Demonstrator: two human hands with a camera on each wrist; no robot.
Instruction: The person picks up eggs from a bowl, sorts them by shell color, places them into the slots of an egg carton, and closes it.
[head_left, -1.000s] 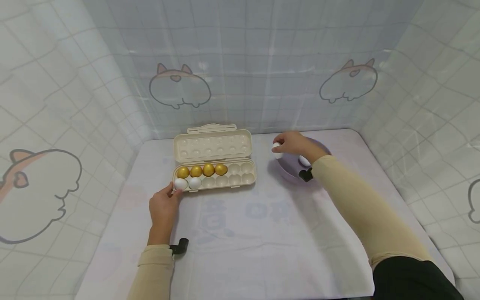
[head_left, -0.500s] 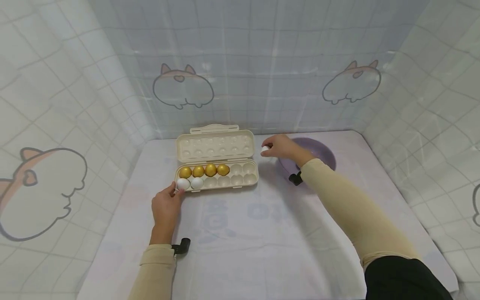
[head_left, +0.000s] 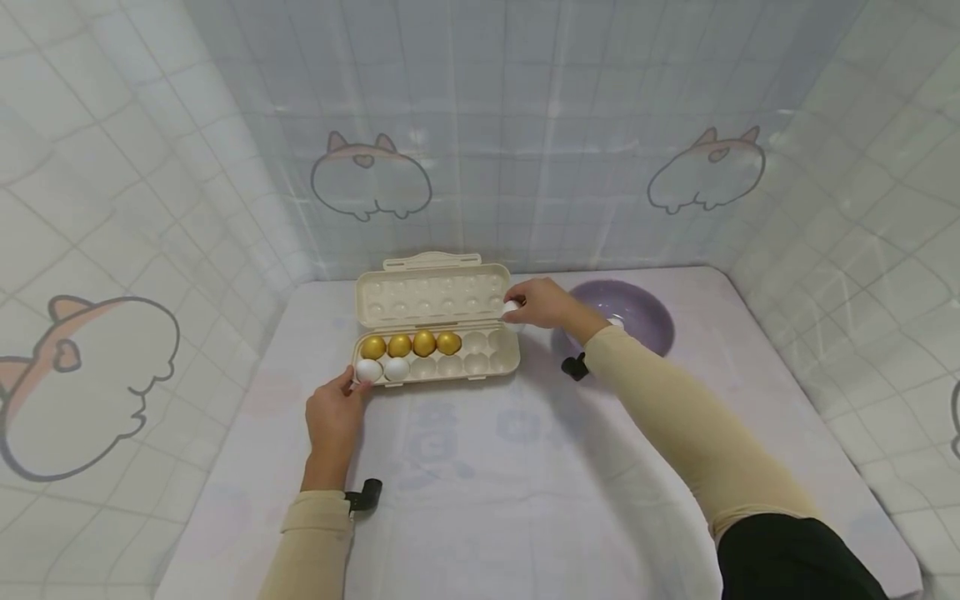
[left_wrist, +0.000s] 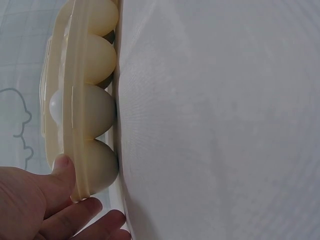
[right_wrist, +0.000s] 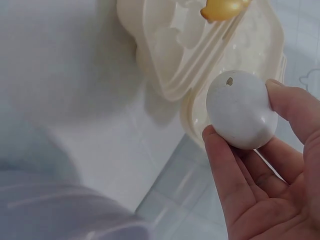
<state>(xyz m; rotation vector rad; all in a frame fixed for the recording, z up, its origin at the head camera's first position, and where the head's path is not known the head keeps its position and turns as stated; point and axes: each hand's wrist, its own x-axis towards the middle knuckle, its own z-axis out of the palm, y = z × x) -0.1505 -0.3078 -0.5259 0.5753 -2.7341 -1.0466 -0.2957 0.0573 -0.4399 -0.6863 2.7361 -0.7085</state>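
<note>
A cream plastic egg carton (head_left: 476, 364) lies on the table with its lid (head_left: 433, 296) folded back. Several gold eggs (head_left: 423, 343) fill the left part of its far row. Two white eggs (head_left: 368, 371) sit at the left end of the near row. My left hand (head_left: 333, 421) grips the carton's left near corner, thumb on the rim and fingers at the end wall. Between the thumb and fingers of my right hand (head_left: 547, 302) is a white egg (right_wrist: 242, 110) with a small chipped spot, held up beside the lid's right edge.
A purple bowl (head_left: 660, 329) stands right of the carton, partly behind my right forearm. Something white (head_left: 615, 322) shows inside it. Tiled-pattern sheeting (head_left: 525, 167) encloses the table (head_left: 480, 483) at the back and both sides.
My right hand has carried the white egg leftward from over the bowl's left rim to the carton lid's right edge. My left hand stays at the carton corner.
</note>
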